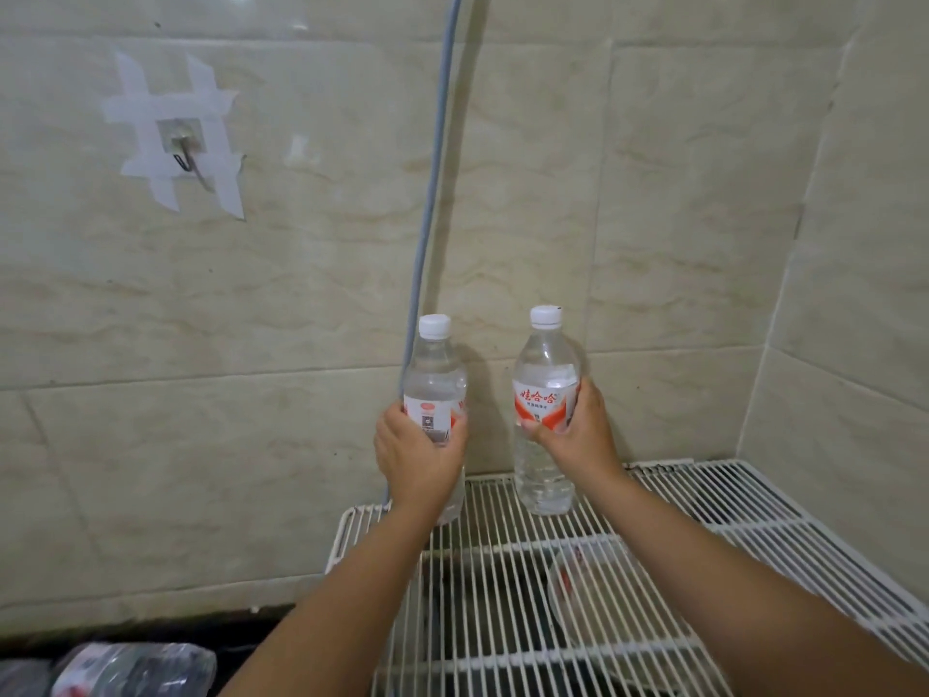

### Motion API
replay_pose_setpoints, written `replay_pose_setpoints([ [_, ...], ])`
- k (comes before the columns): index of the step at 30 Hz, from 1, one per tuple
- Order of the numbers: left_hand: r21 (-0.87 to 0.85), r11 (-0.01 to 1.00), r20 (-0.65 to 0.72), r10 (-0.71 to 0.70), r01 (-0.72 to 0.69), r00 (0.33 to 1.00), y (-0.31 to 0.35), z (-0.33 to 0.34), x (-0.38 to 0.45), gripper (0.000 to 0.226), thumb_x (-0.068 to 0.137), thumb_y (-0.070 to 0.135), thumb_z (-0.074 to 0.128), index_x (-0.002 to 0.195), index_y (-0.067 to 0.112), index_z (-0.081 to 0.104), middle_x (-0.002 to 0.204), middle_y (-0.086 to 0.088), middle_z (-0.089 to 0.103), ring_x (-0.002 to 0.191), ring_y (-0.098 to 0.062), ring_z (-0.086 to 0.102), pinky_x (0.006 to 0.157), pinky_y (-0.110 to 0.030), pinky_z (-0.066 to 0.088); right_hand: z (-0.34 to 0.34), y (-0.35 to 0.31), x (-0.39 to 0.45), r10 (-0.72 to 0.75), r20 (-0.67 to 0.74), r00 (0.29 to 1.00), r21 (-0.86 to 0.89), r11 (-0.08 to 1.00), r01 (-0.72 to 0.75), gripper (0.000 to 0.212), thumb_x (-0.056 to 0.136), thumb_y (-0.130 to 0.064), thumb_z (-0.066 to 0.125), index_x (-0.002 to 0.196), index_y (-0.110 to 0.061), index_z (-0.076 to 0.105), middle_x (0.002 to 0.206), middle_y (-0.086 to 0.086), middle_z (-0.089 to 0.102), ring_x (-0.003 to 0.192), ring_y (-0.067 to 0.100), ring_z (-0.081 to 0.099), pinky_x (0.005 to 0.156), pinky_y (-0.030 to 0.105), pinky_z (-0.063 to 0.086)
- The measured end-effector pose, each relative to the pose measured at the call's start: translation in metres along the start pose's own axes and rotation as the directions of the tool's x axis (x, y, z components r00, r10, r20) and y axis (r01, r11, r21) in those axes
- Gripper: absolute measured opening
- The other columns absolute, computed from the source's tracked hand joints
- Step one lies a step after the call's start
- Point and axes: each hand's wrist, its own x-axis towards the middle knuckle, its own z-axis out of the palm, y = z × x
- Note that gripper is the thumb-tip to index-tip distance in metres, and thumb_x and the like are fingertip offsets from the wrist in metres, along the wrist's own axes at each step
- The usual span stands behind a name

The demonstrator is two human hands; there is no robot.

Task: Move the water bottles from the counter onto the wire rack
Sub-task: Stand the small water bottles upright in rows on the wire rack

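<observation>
Partly hidden: left bottle [435,379] base.

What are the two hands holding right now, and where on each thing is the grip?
Each grips a water bottle around its labelled middle: left hand on the left bottle, right hand on the right bottle.

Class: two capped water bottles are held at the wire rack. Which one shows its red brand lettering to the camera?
The bottle in the right hand: red characters face us. The left hand's bottle shows its printed back panel.
</observation>
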Motion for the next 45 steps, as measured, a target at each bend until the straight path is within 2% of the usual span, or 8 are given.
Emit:
replay_pose_setpoints([
  [3, -0.091, 0.995, 0.134, 0.042, -0.03, 0.99, -0.008, -0.009, 0.001, 0.059, 0.081, 0.028, 0.064, 0.128, 0.01, 0.033, 0.119, -0.01, 0.05, 0.111, -0.028, 0.051, 0.097, -0.05, 0.044, -0.005, 0.0, -0.003, 0.001, 0.026, 1.0, 0.008, 1.0, -0.002, 0.076, 0.071, -0.011, 0.076, 0.133, -0.007, 0.032, 0.132, 0.012, 0.041, 0.122, 0.025, 0.045, 0.099, 0.031, 0.039],
  [9, 0.087, 0.987, 0.193, 0.115, -0.134, 0.974, -0.007, -0.016, 0.004, 0.054, 0.074, 0.035, 0.07, 0.119, 0.017, 0.046, 0.116, -0.005, 0.053, 0.115, -0.023, 0.043, 0.094, -0.038, 0.04, -0.007, -0.005, -0.01, -0.027, 0.086, 0.996, 0.062, 0.998, 0.021, 0.07, 0.07, -0.01, 0.077, 0.127, -0.01, 0.038, 0.128, 0.01, 0.049, 0.116, 0.022, 0.05, 0.097, 0.033, 0.043],
  [14, 0.221, 0.973, 0.075, 0.047, -0.062, 0.996, 0.007, -0.004, -0.002, 0.068, 0.07, 0.043, 0.073, 0.119, 0.008, 0.04, 0.115, -0.008, 0.043, 0.113, -0.024, 0.037, 0.091, -0.03, 0.035, -0.015, -0.01, -0.007, -0.025, 0.225, 0.974, 0.105, 0.994, 0.001, 0.064, 0.075, -0.006, 0.072, 0.129, -0.015, 0.039, 0.126, 0.004, 0.054, 0.107, 0.013, 0.051, 0.09, 0.025, 0.041],
  [22, -0.146, 0.972, -0.079, -0.199, 0.186, 0.977, 0.027, 0.026, -0.01, 0.077, 0.073, 0.029, 0.074, 0.128, -0.004, 0.03, 0.126, -0.021, 0.038, 0.107, -0.031, 0.048, 0.083, -0.037, 0.048, -0.003, -0.01, 0.004, -0.01, 0.252, 0.968, 0.191, 0.981, -0.039, 0.057, 0.077, -0.005, 0.07, 0.126, -0.014, 0.042, 0.112, -0.001, 0.056, 0.108, 0.015, 0.054, 0.088, 0.025, 0.043],
  [28, -0.141, 0.99, 0.025, 0.017, -0.014, 1.0, 0.011, 0.027, -0.022, 0.06, 0.088, 0.026, 0.055, 0.137, 0.005, 0.024, 0.129, -0.015, 0.037, 0.117, -0.027, 0.043, 0.095, -0.036, 0.043, -0.007, -0.009, 0.006, -0.02, 0.325, 0.945, 0.063, 0.998, -0.001, 0.062, 0.08, -0.012, 0.068, 0.133, -0.013, 0.036, 0.131, 0.005, 0.052, 0.12, 0.018, 0.05, 0.092, 0.022, 0.039],
  [34, 0.102, 0.966, 0.299, 0.198, -0.238, 0.933, -0.02, 0.003, -0.027, 0.1, 0.078, 0.023, 0.069, 0.146, 0.016, -0.004, 0.152, -0.007, 0.019, 0.138, -0.023, 0.027, 0.111, -0.042, 0.031, 0.008, -0.004, -0.023, 0.009, 0.124, 0.992, -0.287, 0.958, 0.028, 0.071, 0.076, -0.016, 0.072, 0.135, -0.011, 0.032, 0.136, 0.009, 0.042, 0.125, 0.024, 0.045, 0.103, 0.033, 0.038],
  [38, 0.12, 0.942, 0.289, 0.27, -0.314, 0.918, -0.021, -0.005, -0.031, 0.101, 0.072, 0.02, 0.076, 0.146, 0.022, 0.006, 0.146, -0.004, 0.031, 0.13, -0.02, 0.039, 0.097, -0.029, 0.036, 0.02, 0.001, -0.037, -0.01, 0.065, 0.998, -0.354, 0.935, 0.033, 0.08, 0.076, -0.015, 0.072, 0.139, -0.009, 0.022, 0.139, 0.011, 0.039, 0.126, 0.024, 0.044, 0.101, 0.03, 0.039],
  [45, 0.22, 0.92, 0.286, 0.258, -0.326, 0.923, -0.017, 0.001, -0.028, 0.096, 0.079, 0.015, 0.068, 0.146, 0.021, -0.001, 0.154, -0.004, 0.014, 0.137, -0.017, 0.028, 0.103, -0.028, 0.035, 0.019, 0.007, -0.027, -0.017, 0.081, 0.997, -0.284, 0.958, 0.04, 0.078, 0.076, -0.01, 0.072, 0.139, -0.012, 0.026, 0.14, 0.008, 0.041, 0.124, 0.024, 0.048, 0.1, 0.03, 0.041],
])
